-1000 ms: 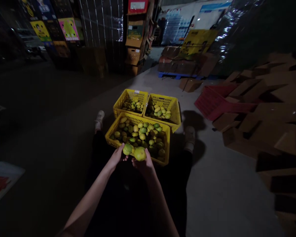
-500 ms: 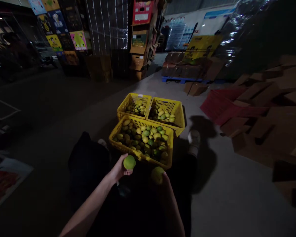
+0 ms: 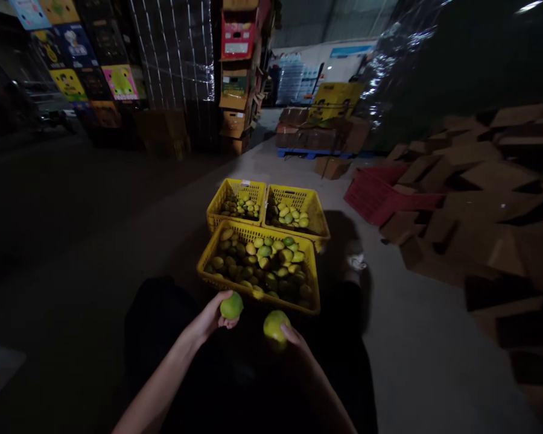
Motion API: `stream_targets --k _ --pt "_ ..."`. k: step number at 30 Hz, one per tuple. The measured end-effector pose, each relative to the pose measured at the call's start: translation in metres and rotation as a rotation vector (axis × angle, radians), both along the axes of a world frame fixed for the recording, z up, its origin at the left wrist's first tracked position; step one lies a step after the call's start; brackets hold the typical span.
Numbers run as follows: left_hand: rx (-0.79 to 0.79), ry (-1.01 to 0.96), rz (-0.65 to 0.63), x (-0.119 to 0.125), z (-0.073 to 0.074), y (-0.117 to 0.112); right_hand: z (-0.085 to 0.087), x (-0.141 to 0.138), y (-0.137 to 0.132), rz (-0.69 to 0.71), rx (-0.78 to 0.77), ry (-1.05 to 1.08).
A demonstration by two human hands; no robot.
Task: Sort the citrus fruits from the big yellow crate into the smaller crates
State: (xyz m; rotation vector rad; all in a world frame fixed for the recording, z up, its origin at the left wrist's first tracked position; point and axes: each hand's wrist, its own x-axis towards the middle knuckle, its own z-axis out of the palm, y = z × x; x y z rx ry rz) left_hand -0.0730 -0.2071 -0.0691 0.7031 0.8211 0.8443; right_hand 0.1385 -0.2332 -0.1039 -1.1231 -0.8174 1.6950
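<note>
In my left hand (image 3: 212, 317) is a green lemon (image 3: 231, 306), gripped between thumb and fingers just off the near rim of the front crate. My right hand (image 3: 295, 343) is closed around a yellow-green lemon (image 3: 274, 327), with its fingers mostly lost in shadow. The front yellow crate (image 3: 315, 283) holds many lemons, some yellow and some green. Behind it stand a back left yellow crate (image 3: 212, 212) and a back right yellow crate (image 3: 319, 220), side by side, each with a smaller heap of lemons.
Flattened cardboard boxes (image 3: 475, 223) and a red crate (image 3: 373, 196) pile up on the right. A blue pallet (image 3: 305, 153) bears cartons farther back. Stacked fruit boxes (image 3: 235, 90) rise behind the crates. My shoe (image 3: 356, 260) rests right of the crates.
My right hand has brought its lemon left and into the light, closer to my left hand. Both lemons stay held. The camera view has turned slightly right.
</note>
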Motion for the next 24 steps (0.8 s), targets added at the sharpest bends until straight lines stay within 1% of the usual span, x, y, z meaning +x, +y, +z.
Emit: stream_targets --k 2,3,5,6,9,11,13,14,17,20,22,24 --pt "-0.005 0.055 -0.065 -0.007 0.01 0.01 0.01 -0.001 0.008 0.006 -0.051 -0.036" --pt "-0.022 0.099 -0.102 -0.009 0.015 0.017 0.017 -0.002 0.014 0.024 -0.054 -0.049" --pt "-0.047 0.198 -0.162 -0.011 0.025 0.032 0.033 -0.002 0.028 0.085 -0.026 -0.076" --pt "-0.031 0.246 -0.175 -0.011 0.029 0.041 0.041 -0.002 0.036 0.115 -0.011 -0.088" --pt "0.093 0.377 -0.164 -0.004 0.038 0.071 0.058 -0.001 0.062 0.176 0.029 -0.114" --pt "0.186 0.42 -0.166 0.005 0.041 0.092 0.063 0.001 0.081 0.171 0.068 -0.12" --pt "0.268 0.401 -0.162 0.016 0.039 0.112 0.064 0.005 0.102 0.149 0.117 -0.148" --pt "0.307 0.376 -0.143 0.021 0.035 0.12 0.063 0.008 0.112 0.132 0.145 -0.173" --pt "0.384 0.3 0.01 0.031 0.018 0.138 0.059 0.02 0.138 0.071 0.181 -0.248" --pt "0.384 0.289 0.15 0.03 0.005 0.143 0.055 0.032 0.156 0.0 0.166 -0.246" --pt "0.373 0.306 0.195 0.027 0.003 0.145 0.051 0.038 0.164 -0.042 0.155 -0.242" --pt "0.365 0.318 0.229 0.026 0.006 0.147 0.047 0.04 0.167 -0.083 0.149 -0.262"
